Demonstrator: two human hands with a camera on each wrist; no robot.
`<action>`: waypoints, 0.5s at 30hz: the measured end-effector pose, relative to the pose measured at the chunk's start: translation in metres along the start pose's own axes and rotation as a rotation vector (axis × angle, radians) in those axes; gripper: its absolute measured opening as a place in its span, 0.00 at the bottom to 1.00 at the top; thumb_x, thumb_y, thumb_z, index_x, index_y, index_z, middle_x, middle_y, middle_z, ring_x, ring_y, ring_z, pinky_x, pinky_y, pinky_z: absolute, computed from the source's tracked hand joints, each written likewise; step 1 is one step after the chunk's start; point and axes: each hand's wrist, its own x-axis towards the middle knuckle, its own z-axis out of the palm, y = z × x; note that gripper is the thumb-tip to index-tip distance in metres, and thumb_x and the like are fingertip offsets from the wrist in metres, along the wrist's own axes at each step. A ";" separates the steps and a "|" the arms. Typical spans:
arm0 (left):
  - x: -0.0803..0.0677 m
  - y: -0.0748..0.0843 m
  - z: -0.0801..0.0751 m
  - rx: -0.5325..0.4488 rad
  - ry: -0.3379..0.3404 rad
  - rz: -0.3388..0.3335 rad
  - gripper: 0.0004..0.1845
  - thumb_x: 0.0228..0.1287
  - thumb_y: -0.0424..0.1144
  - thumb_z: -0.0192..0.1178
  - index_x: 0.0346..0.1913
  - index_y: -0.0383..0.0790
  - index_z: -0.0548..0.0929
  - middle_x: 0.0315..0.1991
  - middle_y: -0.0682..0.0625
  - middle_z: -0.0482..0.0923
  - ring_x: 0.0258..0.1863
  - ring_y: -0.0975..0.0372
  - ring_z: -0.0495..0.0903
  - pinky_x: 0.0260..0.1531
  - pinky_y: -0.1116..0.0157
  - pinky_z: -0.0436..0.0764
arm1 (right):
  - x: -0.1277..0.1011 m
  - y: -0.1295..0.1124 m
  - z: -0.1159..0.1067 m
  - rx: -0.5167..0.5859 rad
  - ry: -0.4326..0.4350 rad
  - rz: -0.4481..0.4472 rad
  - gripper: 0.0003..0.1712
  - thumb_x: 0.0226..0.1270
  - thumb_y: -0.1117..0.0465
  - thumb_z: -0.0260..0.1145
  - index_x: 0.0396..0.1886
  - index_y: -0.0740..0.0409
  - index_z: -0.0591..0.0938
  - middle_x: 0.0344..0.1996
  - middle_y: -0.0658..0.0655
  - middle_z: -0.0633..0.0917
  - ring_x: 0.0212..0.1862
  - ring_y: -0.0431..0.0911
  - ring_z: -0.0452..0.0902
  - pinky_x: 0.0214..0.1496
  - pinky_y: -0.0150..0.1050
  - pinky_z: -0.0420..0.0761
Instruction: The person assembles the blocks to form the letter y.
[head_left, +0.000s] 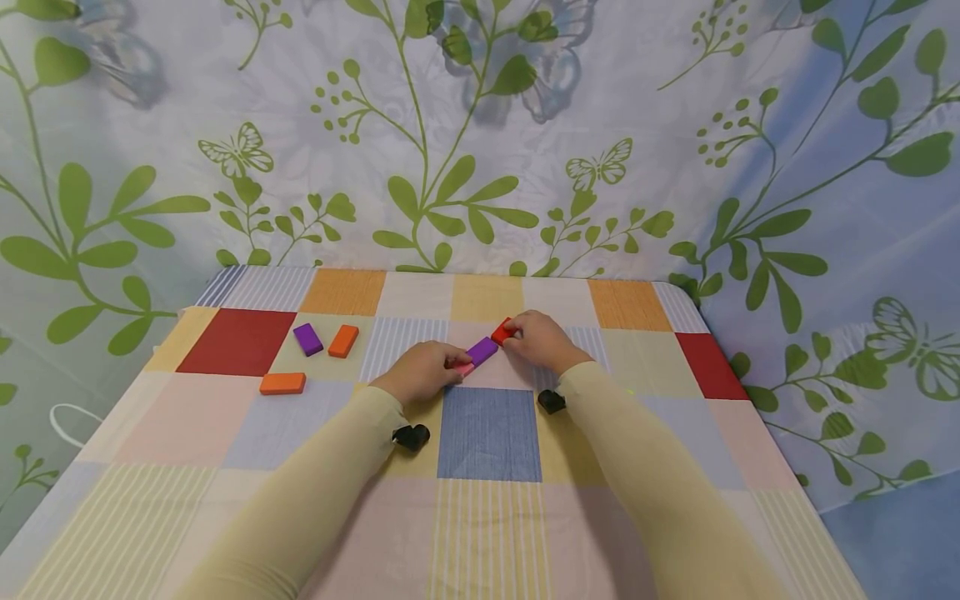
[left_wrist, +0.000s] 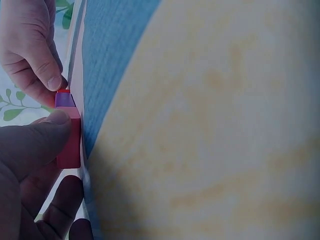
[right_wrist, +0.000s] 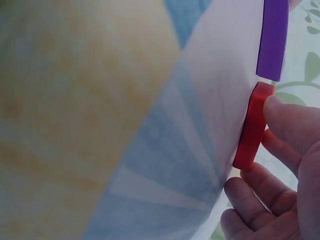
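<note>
Three flat blocks lie end to end in a slanted row on the patchwork tablecloth [head_left: 487,433]: a pink block [head_left: 463,367] [left_wrist: 69,142], a purple block [head_left: 482,351] [right_wrist: 273,40] [left_wrist: 63,100] and a red block [head_left: 501,331] [right_wrist: 252,127]. My left hand [head_left: 422,372] pinches the pink block at the near end of the row, thumb [left_wrist: 37,135] on its side. My right hand [head_left: 542,340] pinches the red block at the far end, with fingertips [right_wrist: 285,115] on its edge. The purple block sits between the two hands.
To the left on the cloth lie a second purple block [head_left: 307,339] and an orange block [head_left: 343,341] side by side, and another orange block [head_left: 282,383] nearer the left edge. A leaf-patterned curtain [head_left: 480,142] hangs behind the table.
</note>
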 end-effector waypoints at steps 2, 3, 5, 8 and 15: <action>0.000 0.000 0.000 -0.002 0.003 0.002 0.18 0.71 0.41 0.69 0.62 0.49 0.88 0.52 0.50 0.88 0.51 0.55 0.81 0.63 0.53 0.79 | 0.000 -0.001 0.000 0.006 -0.001 -0.002 0.23 0.74 0.56 0.69 0.63 0.62 0.86 0.62 0.65 0.84 0.67 0.58 0.79 0.75 0.52 0.75; 0.000 0.000 0.000 -0.003 0.004 0.002 0.18 0.71 0.41 0.69 0.62 0.49 0.88 0.52 0.50 0.88 0.51 0.55 0.81 0.63 0.53 0.79 | 0.000 -0.002 0.000 0.008 -0.001 -0.003 0.23 0.74 0.56 0.69 0.63 0.61 0.86 0.62 0.65 0.84 0.67 0.58 0.79 0.75 0.52 0.75; -0.001 0.000 -0.001 -0.006 0.004 0.003 0.18 0.71 0.40 0.69 0.62 0.49 0.88 0.51 0.50 0.89 0.50 0.56 0.81 0.63 0.54 0.79 | 0.001 -0.002 0.001 0.009 -0.002 -0.001 0.22 0.74 0.56 0.69 0.63 0.61 0.86 0.62 0.64 0.84 0.68 0.58 0.79 0.75 0.52 0.75; -0.001 0.001 -0.001 -0.008 0.003 0.003 0.18 0.71 0.40 0.69 0.62 0.49 0.88 0.51 0.51 0.89 0.50 0.56 0.81 0.62 0.54 0.79 | 0.001 -0.003 0.002 0.009 0.002 0.002 0.22 0.73 0.56 0.69 0.62 0.60 0.86 0.62 0.64 0.85 0.67 0.58 0.79 0.75 0.52 0.75; -0.001 0.000 -0.002 0.006 0.007 0.017 0.18 0.70 0.40 0.69 0.62 0.49 0.88 0.49 0.50 0.89 0.48 0.56 0.81 0.61 0.54 0.80 | -0.001 -0.005 0.002 0.007 0.007 -0.005 0.22 0.73 0.56 0.70 0.62 0.60 0.86 0.61 0.64 0.85 0.67 0.58 0.79 0.74 0.52 0.75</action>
